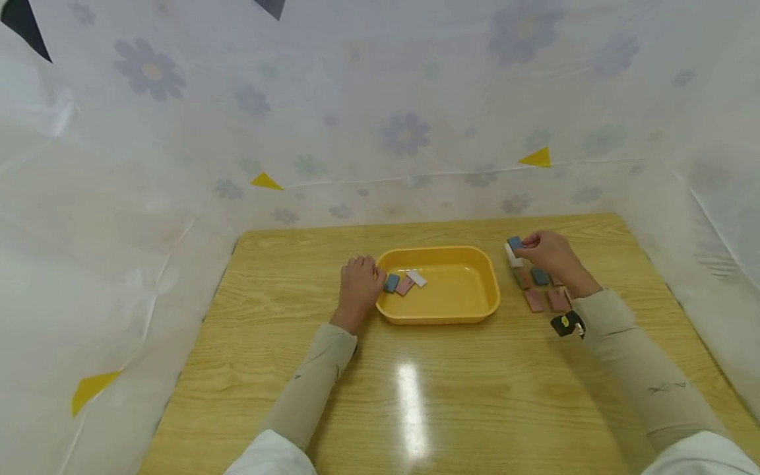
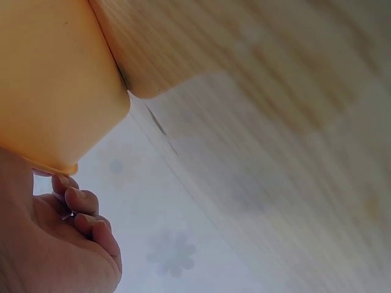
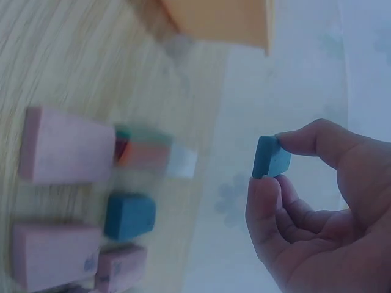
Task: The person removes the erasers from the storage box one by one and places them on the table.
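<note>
My right hand (image 1: 549, 254) pinches a blue eraser (image 3: 272, 157) between thumb and fingers, held above the table at the right. Beneath and beside it lies a group of erasers: pink ones (image 1: 558, 300), another blue one (image 1: 539, 276) and a white-ended one (image 3: 182, 160). At the left end of a yellow tray (image 1: 439, 319), my left hand (image 1: 358, 290) grips the rim with curled fingers; its thumb is hidden in the left wrist view. Inside the tray, near that hand, are a blue eraser (image 1: 392, 283), a pink eraser (image 1: 405, 285) and a white eraser (image 1: 416, 278).
The wooden table (image 1: 475, 396) carries the tray and erasers. A small black object with a yellow mark (image 1: 567, 323) is by the right wrist. Flower-patterned white sheeting (image 1: 380, 158) encloses the back and sides, with yellow triangles (image 1: 537, 158) on it.
</note>
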The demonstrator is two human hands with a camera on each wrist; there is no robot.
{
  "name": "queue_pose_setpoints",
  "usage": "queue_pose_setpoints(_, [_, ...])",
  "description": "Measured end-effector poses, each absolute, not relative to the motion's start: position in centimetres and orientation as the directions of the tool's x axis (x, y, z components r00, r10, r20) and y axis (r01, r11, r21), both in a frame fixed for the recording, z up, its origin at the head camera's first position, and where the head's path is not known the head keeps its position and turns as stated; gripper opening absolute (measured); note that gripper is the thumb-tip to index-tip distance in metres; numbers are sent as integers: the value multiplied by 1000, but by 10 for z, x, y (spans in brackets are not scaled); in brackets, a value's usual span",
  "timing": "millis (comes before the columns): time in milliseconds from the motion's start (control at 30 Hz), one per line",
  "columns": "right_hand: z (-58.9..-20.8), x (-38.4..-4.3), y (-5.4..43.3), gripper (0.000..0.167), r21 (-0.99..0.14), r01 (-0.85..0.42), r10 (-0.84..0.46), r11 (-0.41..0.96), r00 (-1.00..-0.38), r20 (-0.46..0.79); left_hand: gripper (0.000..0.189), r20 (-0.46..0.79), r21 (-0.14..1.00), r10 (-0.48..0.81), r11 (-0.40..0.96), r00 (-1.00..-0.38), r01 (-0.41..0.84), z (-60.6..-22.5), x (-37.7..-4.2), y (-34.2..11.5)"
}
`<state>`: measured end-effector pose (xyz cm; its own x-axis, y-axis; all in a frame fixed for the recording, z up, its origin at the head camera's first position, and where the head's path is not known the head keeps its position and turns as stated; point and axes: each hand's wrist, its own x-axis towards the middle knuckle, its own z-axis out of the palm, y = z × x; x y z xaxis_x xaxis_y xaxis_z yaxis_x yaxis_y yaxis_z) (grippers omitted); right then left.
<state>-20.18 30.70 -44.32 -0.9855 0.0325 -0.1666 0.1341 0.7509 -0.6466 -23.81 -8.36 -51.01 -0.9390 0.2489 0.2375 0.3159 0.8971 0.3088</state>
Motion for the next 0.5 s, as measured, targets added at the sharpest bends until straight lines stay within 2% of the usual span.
queue_pose_setpoints(133, [-452, -201, 323, 52, -647, 150, 71, 748, -987, -146, 22, 231, 305, 249, 899, -941, 313, -510, -238, -83])
queue_pose_setpoints(300, [-460, -199, 334, 43, -651, 143, 97, 746, -990, -105, 22, 240, 305, 250, 898, -938, 318, -509, -237, -82])
queue_pose_setpoints(500, [-474, -202, 341, 42, -638, 160, 114, 753, -987, -113, 22, 237, 303, 248, 900, -939, 314, -509, -238, -82])
